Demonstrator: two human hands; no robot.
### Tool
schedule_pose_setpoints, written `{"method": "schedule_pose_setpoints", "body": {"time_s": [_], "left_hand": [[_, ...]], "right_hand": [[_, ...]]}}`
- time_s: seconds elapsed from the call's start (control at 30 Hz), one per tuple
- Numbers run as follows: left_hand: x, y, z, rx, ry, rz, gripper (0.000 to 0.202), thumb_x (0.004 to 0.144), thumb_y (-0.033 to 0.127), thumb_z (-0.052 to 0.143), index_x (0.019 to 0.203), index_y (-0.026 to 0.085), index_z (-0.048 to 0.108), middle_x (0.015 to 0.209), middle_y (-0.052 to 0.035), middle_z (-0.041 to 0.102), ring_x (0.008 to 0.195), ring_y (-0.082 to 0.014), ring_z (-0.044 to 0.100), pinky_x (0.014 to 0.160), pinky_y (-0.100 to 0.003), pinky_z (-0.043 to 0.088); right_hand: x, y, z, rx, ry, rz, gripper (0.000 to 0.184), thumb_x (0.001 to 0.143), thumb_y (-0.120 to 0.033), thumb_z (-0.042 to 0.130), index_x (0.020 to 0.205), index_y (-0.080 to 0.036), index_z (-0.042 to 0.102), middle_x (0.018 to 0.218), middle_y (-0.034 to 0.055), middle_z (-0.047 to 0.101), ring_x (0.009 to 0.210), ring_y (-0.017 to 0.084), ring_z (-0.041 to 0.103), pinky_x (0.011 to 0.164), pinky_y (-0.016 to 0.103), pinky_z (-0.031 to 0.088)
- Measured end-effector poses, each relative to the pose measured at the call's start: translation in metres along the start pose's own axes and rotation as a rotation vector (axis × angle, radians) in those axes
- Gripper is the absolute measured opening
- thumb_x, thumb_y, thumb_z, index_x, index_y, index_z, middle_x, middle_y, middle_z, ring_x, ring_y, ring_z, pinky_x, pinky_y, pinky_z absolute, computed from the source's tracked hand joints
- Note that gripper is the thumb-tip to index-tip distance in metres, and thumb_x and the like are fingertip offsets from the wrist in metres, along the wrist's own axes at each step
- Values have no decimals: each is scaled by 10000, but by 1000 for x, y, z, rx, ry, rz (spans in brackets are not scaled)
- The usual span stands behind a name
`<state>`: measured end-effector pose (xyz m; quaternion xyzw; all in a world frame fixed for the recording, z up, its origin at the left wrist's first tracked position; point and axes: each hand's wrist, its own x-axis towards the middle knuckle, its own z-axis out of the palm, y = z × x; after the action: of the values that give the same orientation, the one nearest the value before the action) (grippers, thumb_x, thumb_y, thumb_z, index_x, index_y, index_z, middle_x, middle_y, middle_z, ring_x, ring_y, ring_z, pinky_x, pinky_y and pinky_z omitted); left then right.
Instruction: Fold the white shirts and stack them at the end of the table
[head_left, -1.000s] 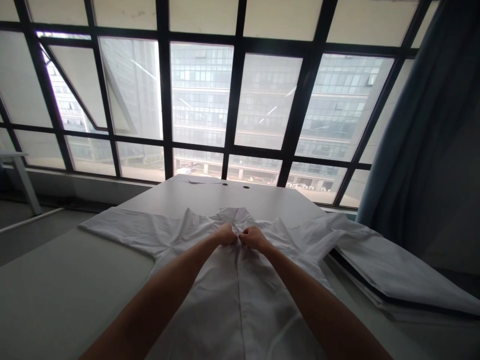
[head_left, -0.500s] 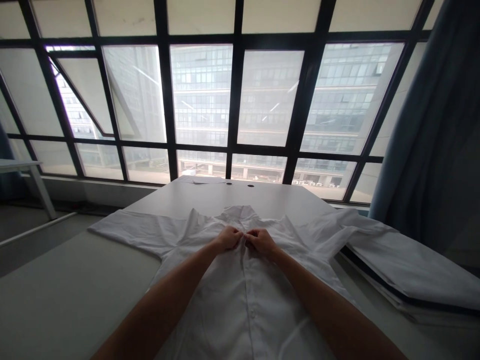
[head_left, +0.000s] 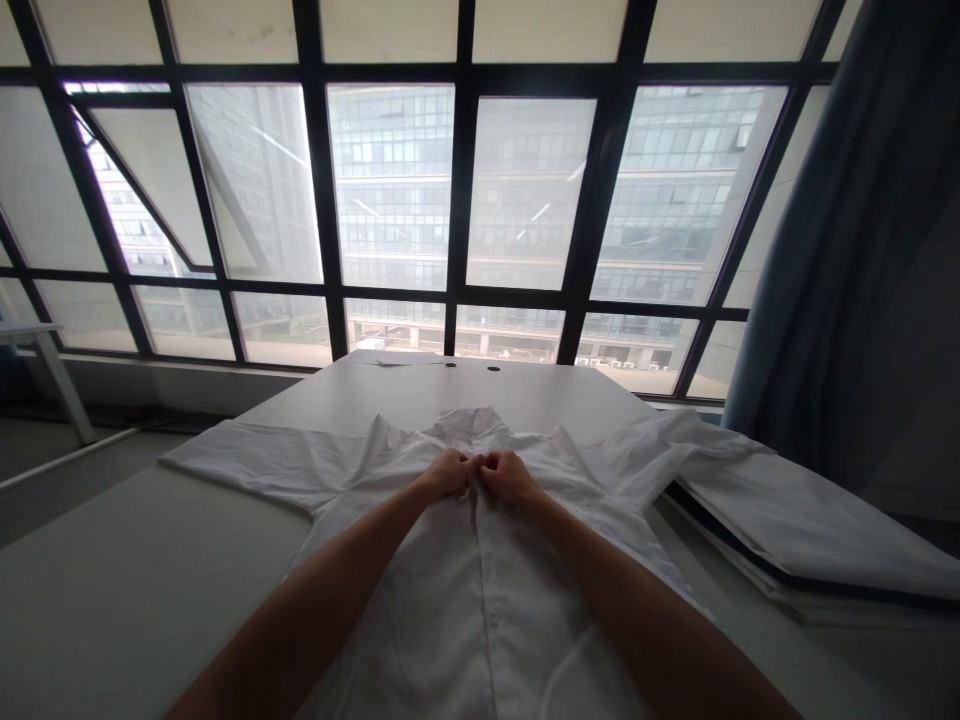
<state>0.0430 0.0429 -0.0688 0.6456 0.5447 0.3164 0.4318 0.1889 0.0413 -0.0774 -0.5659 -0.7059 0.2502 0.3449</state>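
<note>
In the head view, a softly creased white shirt (head_left: 427, 595) lies spread on the smooth, pale desk (head_left: 150, 580), sleeves (head_left: 262, 460) outstretched. The left hand (head_left: 450, 473) and right hand (head_left: 508, 475) meet below its collar (head_left: 472, 424), each grip pinching fabric. Folded white cloth (head_left: 825, 530) with a dark band lies at right.

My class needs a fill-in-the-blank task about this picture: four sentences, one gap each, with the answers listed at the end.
1. The left hand and the right hand pinch the front of a shirt whose colour is ____.
2. The table has ____ dark round spots near its far edge.
3. As pictured, the cloth stack lies to the ____ of the shirt's body.
4. The curtain is coloured ____.

Missing words: white; two; right; blue.
</note>
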Motion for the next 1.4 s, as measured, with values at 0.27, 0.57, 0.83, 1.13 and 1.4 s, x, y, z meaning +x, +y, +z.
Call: {"method": "schedule_pose_setpoints", "body": {"time_s": [0.27, 0.57, 0.83, 1.13, 1.4], "left_hand": [[1, 1, -1, 26, -3, -10, 350, 899, 293, 497, 570, 179, 465, 458, 65, 393, 397, -74, 378, 395, -188, 288], [1, 4, -3, 162, 62, 192, 176, 854, 252, 514, 718, 158, 575, 584, 33, 515, 536, -112, 491, 517, -207, 379], [-4, -1, -9, 650, 171, 371, 226, 923, 308, 454, 940, 184, 642, 870, -73, 690, 836, -221, 643, 752, -302, 454], [-18, -18, -16, 892, -34, 209, 569, 976, 504, 334, 1468, 218, 360, 1593, -124, 232, 1474, -299, 158, 1157, -563, 106], [-21, -9, -47, 795, -373, 41, 803, 706, 614, 691, 1370, 196, 519, 1511, -161, 397, 1386, -344, 353, 1076, -456, 334]], "right_hand": [[2, 4, 2, 143, -58, 53, 169, 808, -235, 563, 671, -160, 627, 513, -26, 604, 413, 89, 536, 406, 167, 358], [5, 3, -1, 301, -117, 161, 297, 863, -198, 452, 566, -191, 460, 464, -50, 493, 351, 69, 454, 352, 169, 327], [3, -4, -3, 247, -132, 194, 293, 875, -226, 444, 585, -193, 463, 472, -47, 458, 381, 91, 458, 400, 196, 345], [-24, 4, -18, -622, 44, -158, 364, 905, -334, 515, 1221, -174, 601, 1295, 142, 589, 1208, 257, 511, 987, 376, 386], [-45, -29, -34, -748, -207, -179, 378, 850, -466, 580, 1045, -163, 691, 1154, 168, 660, 1055, 304, 607, 853, 378, 450]]}}
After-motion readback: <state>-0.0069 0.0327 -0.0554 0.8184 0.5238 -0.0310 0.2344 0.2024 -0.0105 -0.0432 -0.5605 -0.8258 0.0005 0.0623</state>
